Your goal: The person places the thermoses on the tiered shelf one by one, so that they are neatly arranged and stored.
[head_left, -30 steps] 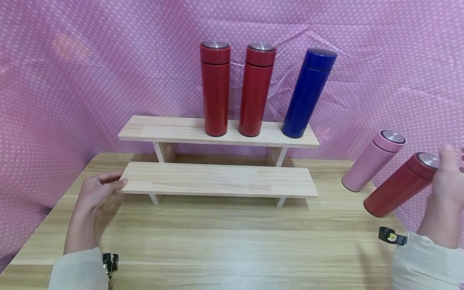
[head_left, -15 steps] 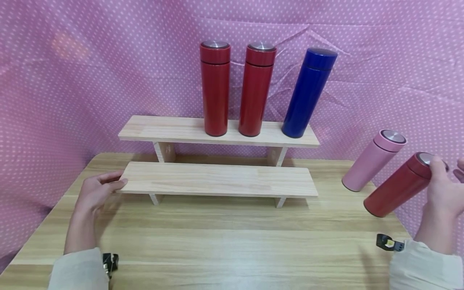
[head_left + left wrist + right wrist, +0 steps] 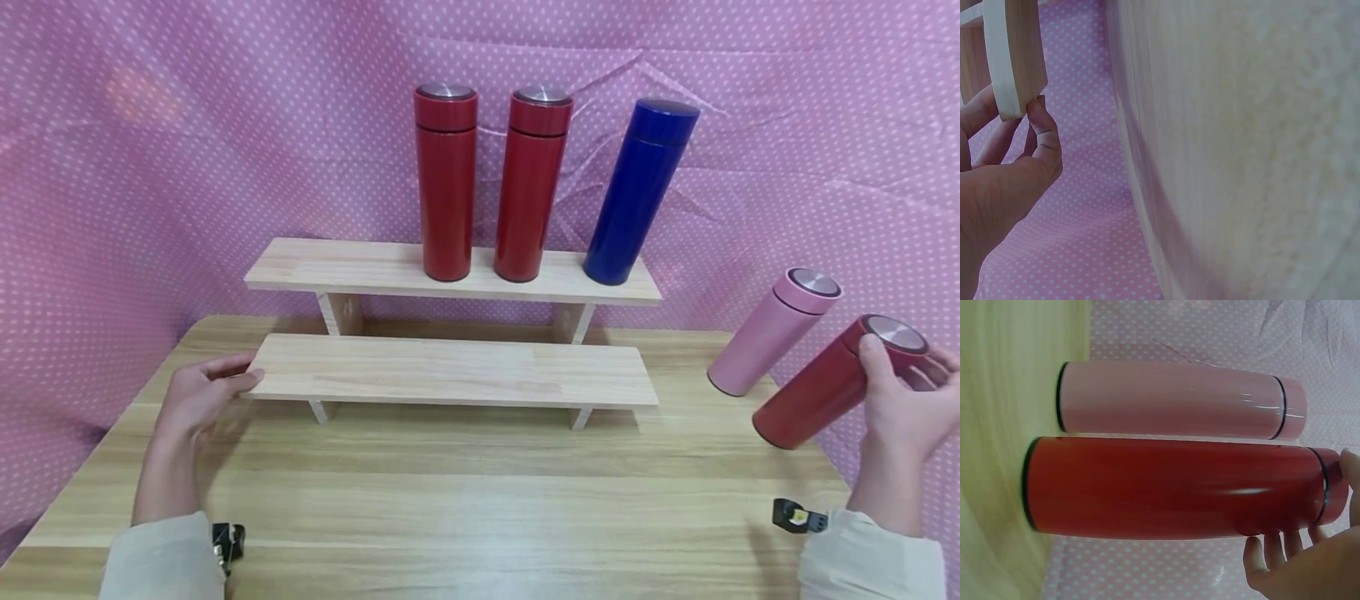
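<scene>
My left hand (image 3: 201, 396) pinches the left end of the lower wooden shelf board (image 3: 450, 371), thumb on the near side. The left wrist view shows its fingertips (image 3: 1038, 109) at the board's end. On the right, my right hand (image 3: 903, 408) is at the top of a red thermos (image 3: 817, 392), thumb on one side of the lid and fingers round the other. That thermos stands upright on the table, as the right wrist view shows its base at the wood. Close beside it stands a pink thermos (image 3: 1172, 400).
Two red thermoses, one left (image 3: 447, 192) and one right (image 3: 531, 192), and a blue thermos (image 3: 637, 200) stand on the upper shelf board (image 3: 352, 265). Pink dotted cloth (image 3: 225, 125) hangs behind the wooden table (image 3: 450, 517).
My right hand has come in leftward from the right edge and closed its thumb and fingers about the red thermos's lid. The left hand, shelf and thermoses stay where they were.
</scene>
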A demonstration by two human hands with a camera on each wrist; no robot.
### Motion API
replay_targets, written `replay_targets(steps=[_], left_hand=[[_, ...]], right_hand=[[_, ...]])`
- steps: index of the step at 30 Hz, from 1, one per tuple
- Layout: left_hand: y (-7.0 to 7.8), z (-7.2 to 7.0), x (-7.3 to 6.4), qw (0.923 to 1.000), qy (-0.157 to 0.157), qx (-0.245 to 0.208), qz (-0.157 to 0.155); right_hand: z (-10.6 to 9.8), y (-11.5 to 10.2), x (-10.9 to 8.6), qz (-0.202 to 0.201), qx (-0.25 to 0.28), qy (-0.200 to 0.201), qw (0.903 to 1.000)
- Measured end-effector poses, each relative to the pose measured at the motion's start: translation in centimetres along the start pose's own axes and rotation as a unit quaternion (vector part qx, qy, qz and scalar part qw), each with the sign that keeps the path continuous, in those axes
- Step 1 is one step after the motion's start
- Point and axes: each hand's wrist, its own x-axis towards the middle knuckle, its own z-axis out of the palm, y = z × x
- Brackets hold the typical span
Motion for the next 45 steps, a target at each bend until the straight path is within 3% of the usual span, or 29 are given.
replay_targets(steps=[7, 13, 20, 28, 40, 45], left_hand=[[0.0, -0.1, 0.0, 1.0000, 0.003, -0.009, 0.003], [0.1, -0.1, 0.0, 1.0000, 0.001, -0.009, -0.003], [0.0, -0.1, -0.1, 0.9999, 0.004, -0.011, -0.004], [-0.2, -0.1, -0.2, 0.9999, 0.003, -0.016, -0.003], [-0.1, -0.3, -0.1, 0.9989, 0.000, -0.047, -0.003], [0.1, -0.3, -0.1, 0.9992, -0.002, -0.039, -0.011]], right_hand=[[-0.6, 1.5, 0.3, 0.002, -0.021, -0.029, 0.9994], [-1.3, 2.4, 0.6, 0.057, -0.072, -0.060, 0.9940], [-2.3, 3.9, 1.1, 0.087, -0.139, -0.117, 0.9796], [-4.1, 6.0, 1.6, 0.091, -0.169, -0.222, 0.9560], [-4.8, 7.6, 2.1, 0.152, -0.131, -0.280, 0.9387], [-5.2, 7.9, 2.3, 0.160, -0.150, -0.290, 0.9315]])
